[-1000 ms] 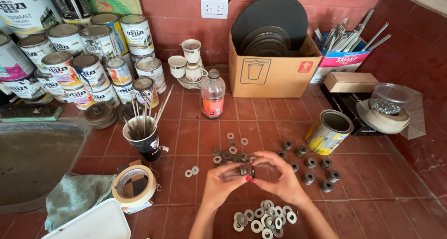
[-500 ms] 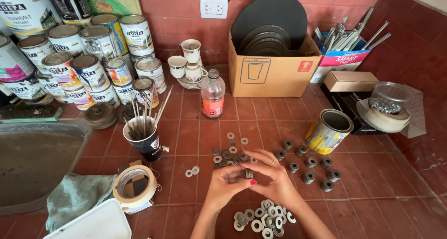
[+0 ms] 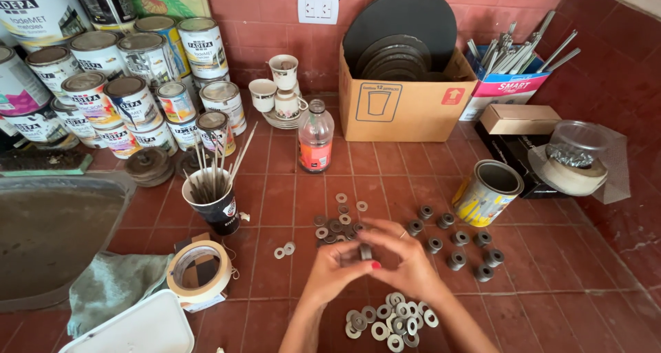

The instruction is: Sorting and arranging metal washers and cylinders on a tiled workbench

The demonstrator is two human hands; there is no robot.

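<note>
Pinching a small stack of washers (image 3: 365,251) between both sets of fingertips, left hand (image 3: 332,270) and right hand (image 3: 407,260) hold it closed-gripped above the tabletop's (image 3: 289,188) near edge, likely needing another from the loose washers (image 3: 389,320) below.

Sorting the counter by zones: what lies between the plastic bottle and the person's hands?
In the head view, a loose scatter of washers lies on the red tiles between the bottle and the hands.
</note>
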